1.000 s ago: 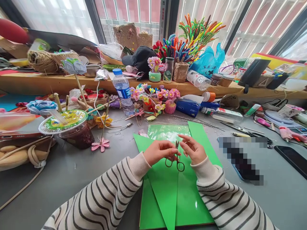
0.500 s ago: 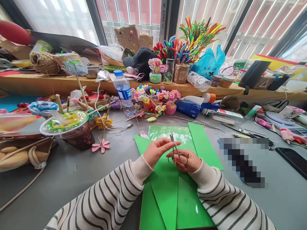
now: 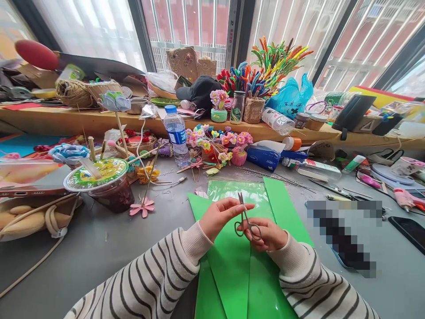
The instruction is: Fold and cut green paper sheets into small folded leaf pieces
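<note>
Small metal scissors point upward above the green sheets, their blades slightly apart. My right hand is closed on the scissors around the handle loops. My left hand is pinched beside the blades, its fingertips near or touching them; whether something small is between those fingers I cannot make out. Beneath both hands lie overlapping green sheets, with a clear plastic sleeve at their far end.
To the left stand a lidded drink cup, a pink flower and a water bottle. Thin wires lie behind the sheets. On the right are a phone and a glue gun.
The whole scene sits slightly lower and to the right in the view. The hands and scissors keep nearly the same pose.
</note>
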Motion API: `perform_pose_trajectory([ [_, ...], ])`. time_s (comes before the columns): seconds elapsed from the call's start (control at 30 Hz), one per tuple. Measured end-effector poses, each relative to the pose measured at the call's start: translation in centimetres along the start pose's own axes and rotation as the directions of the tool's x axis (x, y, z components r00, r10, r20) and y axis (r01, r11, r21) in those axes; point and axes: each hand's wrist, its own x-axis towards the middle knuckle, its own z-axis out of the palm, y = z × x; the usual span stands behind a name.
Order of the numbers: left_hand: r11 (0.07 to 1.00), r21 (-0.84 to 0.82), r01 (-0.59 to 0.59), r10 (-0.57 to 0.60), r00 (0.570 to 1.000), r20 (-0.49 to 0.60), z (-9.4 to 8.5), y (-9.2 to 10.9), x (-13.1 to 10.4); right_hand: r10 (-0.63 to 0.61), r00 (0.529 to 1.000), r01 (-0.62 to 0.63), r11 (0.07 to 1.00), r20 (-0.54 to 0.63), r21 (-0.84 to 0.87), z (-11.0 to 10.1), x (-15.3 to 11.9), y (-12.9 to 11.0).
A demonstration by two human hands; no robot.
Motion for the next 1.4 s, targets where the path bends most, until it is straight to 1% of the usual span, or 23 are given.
perform_pose_trajectory([
  [0.1,0.996,0.087,-0.003,-0.001,0.999,0.044,0.3,0.3,-0.1,0.016,0.999,-0.014,0.999,0.039,-0.053,-0.1,-0.1,0.1],
  [0.17,0.980,0.197,-0.026,0.013,0.998,0.067,0.0,1.2,-0.2,-0.002,1.000,0.003,0.997,0.014,-0.082,-0.3,-0.2,0.2],
  [0.2,0.960,0.276,-0.045,0.029,0.998,0.061,-0.4,1.9,-0.3,-0.024,1.000,0.022,0.995,-0.020,-0.093,-0.5,-0.3,0.1],
  [0.27,0.864,0.492,-0.104,0.129,0.991,-0.018,-2.2,3.6,-0.6,-0.084,0.989,0.071,0.992,-0.121,-0.105,-1.0,-0.5,-0.3],
  [0.33,0.661,0.747,-0.071,0.267,0.953,-0.145,-4.9,5.3,-1.1,-0.145,0.963,0.125,0.987,-0.229,-0.099,-1.4,-0.7,-0.9],
  [0.4,0.329,0.933,0.148,0.361,0.893,-0.269,-7.5,6.5,-1.7,-0.187,0.930,0.168,0.982,-0.318,-0.086,-1.9,-0.8,-1.5],
  [0.43,0.162,0.951,0.263,0.404,0.862,-0.307,-8.4,6.9,-1.9,-0.201,0.914,0.181,0.980,-0.352,-0.088,-2.2,-0.9,-1.7],
  [0.47,0.041,0.930,0.366,0.438,0.830,-0.346,-8.9,6.9,-2.1,-0.210,0.901,0.186,0.978,-0.381,-0.098,-2.5,-0.9,-1.9],
  [0.5,-0.035,0.912,0.408,0.468,0.813,-0.345,-8.9,6.8,-2.1,-0.218,0.887,0.188,0.976,-0.407,-0.113,-2.7,-0.9,-1.9],
  [0.53,-0.077,0.916,0.394,0.477,0.821,-0.314,-8.5,6.4,-2.0,-0.226,0.875,0.187,0.974,-0.428,-0.130,-3.0,-0.9,-1.9],
  [0.6,-0.081,0.971,0.223,0.374,0.910,-0.178,-6.5,5.2,-1.3,-0.235,0.863,0.181,0.970,-0.448,-0.161,-3.5,-1.0,-1.8],
  [0.63,-0.062,0.992,0.110,0.282,0.955,-0.088,-5.2,4.4,-0.7,-0.239,0.860,0.176,0.968,-0.452,-0.177,-3.7,-0.9,-1.7],
  [0.67,-0.042,0.999,-0.005,0.176,0.984,0.012,-3.8,3.6,0.0,-0.242,0.857,0.171,0.966,-0.455,-0.192,-3.9,-0.9,-1.6],
  [0.7,-0.025,0.993,-0.116,0.076,0.990,0.118,-2.6,2.9,0.7,-0.244,0.856,0.165,0.964,-0.455,-0.208,-4.0,-0.9,-1.6],
  [0.73,-0.016,0.983,-0.181,0.002,0.983,0.182,-1.4,2.2,1.5,-0.245,0.856,0.156,0.962,-0.455,-0.224,-4.0,-0.9,-1.5],
  [0.77,-0.024,0.977,-0.210,-0.058,0.976,0.208,-0.6,1.6,2.3,-0.250,0.851,0.150,0.959,-0.463,-0.241,-4.1,-0.9,-1.4],
  [0.83,-0.065,0.973,-0.222,-0.129,0.969,0.212,0.4,0.6,3.5,-0.260,0.835,0.139,0.952,-0.484,-0.272,-4.0,-0.9,-1.3],
  [0.93,-0.052,0.981,-0.185,-0.172,0.970,0.174,0.2,-0.1,4.5,-0.299,0.793,0.146,0.939,-0.531,-0.311,-3.5,-0.8,-1.2],
  [1.03,0.003,0.984,-0.175,-0.205,0.964,0.172,-0.7,-0.2,4.7,-0.327,0.763,0.158,0.931,-0.557,-0.330,-2.8,-0.8,-1.1],
  [1.13,0.084,0.980,-0.178,-0.178,0.965,0.191,-1.6,-0.2,4.5,-0.323,0.763,0.141,0.929,-0.560,-0.343,-2.2,-0.7,-1.0],
  [1.23,0.156,0.977,-0.147,-0.160,0.972,0.172,-1.8,0.0,3.9,-0.310,0.763,0.120,0.930,-0.567,-0.347,-2.1,-0.6,-0.9],
  [1.3,0.132,0.985,-0.115,-0.184,0.973,0.138,-1.4,0.1,3.4,-0.276,0.772,0.085,0.938,-0.573,-0.337,-2.2,-0.5,-0.9],
  [1.4,-0.022,0.999,-0.049,-0.214,0.976,0.043,-0.5,0.0,2.8,-0.219,0.793,0.024,0.944,-0.569,-0.329,-2.5,-0.4,-0.9],
])
